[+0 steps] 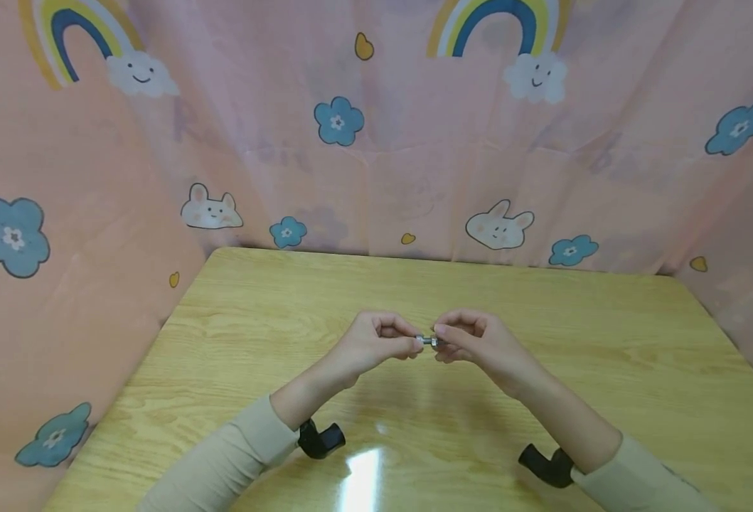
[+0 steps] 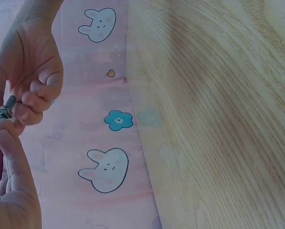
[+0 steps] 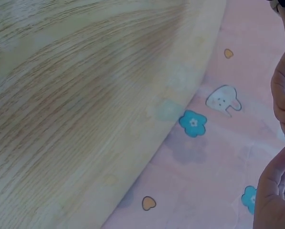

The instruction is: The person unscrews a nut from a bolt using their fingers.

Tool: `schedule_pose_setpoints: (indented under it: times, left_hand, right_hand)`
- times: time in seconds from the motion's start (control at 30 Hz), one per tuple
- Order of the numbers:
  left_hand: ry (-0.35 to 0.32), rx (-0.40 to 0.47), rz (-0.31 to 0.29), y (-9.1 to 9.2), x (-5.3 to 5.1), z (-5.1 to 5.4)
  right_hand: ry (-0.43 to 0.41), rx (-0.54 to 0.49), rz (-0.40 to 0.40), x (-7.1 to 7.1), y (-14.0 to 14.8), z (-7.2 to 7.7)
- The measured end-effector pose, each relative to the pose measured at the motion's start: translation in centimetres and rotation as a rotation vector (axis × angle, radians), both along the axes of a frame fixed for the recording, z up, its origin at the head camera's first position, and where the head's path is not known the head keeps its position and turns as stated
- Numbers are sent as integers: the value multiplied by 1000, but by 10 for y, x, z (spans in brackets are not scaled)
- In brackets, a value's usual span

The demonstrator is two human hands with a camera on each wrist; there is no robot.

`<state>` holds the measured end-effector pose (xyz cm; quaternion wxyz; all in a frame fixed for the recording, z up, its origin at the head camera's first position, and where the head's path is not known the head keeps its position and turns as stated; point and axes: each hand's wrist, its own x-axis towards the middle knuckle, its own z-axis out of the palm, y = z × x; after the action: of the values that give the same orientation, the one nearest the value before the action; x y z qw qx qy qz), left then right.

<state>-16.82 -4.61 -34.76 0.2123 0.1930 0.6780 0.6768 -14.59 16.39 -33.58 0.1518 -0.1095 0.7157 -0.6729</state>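
Observation:
A small metal bolt (image 2: 11,101) with a hex nut (image 1: 434,342) on its thread is held level above the middle of the table, between both hands. My left hand (image 1: 376,345) pinches the bolt at its head end between thumb and fingers. From the other side, the thumb and fingers of my right hand (image 1: 478,343) pinch at the nut, around the threaded end. In the left wrist view the nut sits partway along the shank, with thread showing beyond it. The right wrist view catches only parts of both hands at its right edge; the bolt is out of sight there.
The wood-grain table (image 1: 254,306) spreads beneath both hands, with a bright light reflection near its front. A pink patterned cloth (image 1: 402,178) hangs behind it and along both sides. Black wrist devices (image 1: 321,439) are at both cuffs.

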Motion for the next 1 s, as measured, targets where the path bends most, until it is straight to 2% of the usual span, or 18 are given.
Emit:
schedule_pose_setpoints:
  times: [0.6,0.77,1.0]
  left_hand:
    - [7,-17,11,-3,0,3]
    - [7,-14,21,-3,-2,2]
    - [17,-1,8,-3,-2,0]
  right_hand:
    - [18,6,38,-3,-2,-1]
    - [47,1,37,-3,1,-1]
    - [9,-14,27,-3,-1,-2]
